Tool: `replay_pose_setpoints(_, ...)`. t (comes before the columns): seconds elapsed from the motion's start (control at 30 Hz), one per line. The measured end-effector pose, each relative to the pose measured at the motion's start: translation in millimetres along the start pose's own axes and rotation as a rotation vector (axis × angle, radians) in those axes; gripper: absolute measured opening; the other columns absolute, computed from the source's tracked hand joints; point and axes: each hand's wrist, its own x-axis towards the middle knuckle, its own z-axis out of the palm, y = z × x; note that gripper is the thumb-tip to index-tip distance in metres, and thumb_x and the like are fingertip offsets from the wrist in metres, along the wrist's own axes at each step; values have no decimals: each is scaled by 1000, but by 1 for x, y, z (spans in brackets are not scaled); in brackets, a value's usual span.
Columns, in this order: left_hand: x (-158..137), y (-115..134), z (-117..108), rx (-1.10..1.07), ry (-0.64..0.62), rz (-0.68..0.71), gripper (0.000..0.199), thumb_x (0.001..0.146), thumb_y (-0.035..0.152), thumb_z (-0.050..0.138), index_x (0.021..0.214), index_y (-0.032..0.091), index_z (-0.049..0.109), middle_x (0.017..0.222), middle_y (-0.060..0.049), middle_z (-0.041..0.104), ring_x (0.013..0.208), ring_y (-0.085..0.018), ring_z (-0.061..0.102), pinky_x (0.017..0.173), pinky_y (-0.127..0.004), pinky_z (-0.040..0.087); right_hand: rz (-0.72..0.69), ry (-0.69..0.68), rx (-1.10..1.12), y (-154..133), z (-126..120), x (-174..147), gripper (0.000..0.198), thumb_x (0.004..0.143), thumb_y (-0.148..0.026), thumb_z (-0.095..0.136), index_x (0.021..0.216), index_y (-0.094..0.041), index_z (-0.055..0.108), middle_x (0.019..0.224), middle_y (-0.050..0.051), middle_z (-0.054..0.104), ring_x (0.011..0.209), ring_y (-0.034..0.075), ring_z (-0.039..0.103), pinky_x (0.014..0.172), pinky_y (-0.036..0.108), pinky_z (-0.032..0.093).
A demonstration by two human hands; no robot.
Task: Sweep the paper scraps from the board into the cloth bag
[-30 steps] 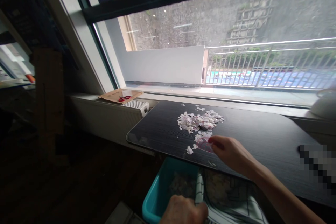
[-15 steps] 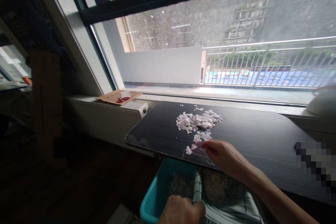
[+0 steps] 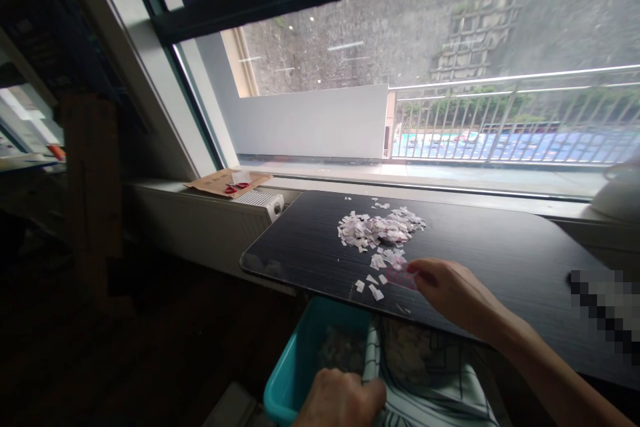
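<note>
My right hand is over the near part of the black table. Its fingers pinch a thin, see-through pinkish sheet that lies low against the tabletop, beside small white paper pieces. Beyond it lies a heap of paper scraps. Below the table edge, my left hand is closed around the edge of a white bag with dark lines; its fingertips are hidden. Pale scraps show inside the bag. Against it stands a turquoise bin with blurred pale contents.
Red-handled scissors rest on brown paper on the sill, left of a white radiator. A large window runs behind the table. Tall cardboard stands at left. A pixelated patch covers something at the right.
My right hand has moved a little to the right with the pinkish sheet. Several paper pieces near the table edge now lie more spread out. My left hand keeps its grip.
</note>
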Motion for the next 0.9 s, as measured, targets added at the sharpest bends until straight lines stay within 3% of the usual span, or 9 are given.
replay_pose_setpoints(0.2,-4,4,-10,-34,-79,-10,26,86,34,60,106,20,67,91,-11,73,81,-32,70,65,-32,51,-16,-79,66,-7,-7,-12,31,85,-22,45,95,-21,74,82,4,76,76,19,68,66,25,42)
replay_pose_setpoints(0.33,-8,5,-15,-47,-61,-46,24,87,34,57,105,21,66,92,-10,73,83,-30,69,69,-32,50,36,-74,21,-5,-8,-16,29,84,-21,46,93,-22,74,80,3,75,75,20,67,63,25,40)
replay_pose_setpoints(0.47,-6,1,-14,-94,-111,-31,28,85,34,60,108,20,65,99,-13,72,88,-35,69,72,-37,52,52,-86,26,1,-11,-19,29,83,-22,46,93,-23,73,77,2,74,71,19,66,62,25,40)
replay_pose_setpoints(0.9,-3,-2,-15,-149,-95,-29,31,81,37,65,107,19,67,98,-13,72,88,-38,69,75,-43,53,118,-78,-63,11,-19,-26,29,83,-22,44,91,-23,72,78,3,73,75,21,66,64,27,39)
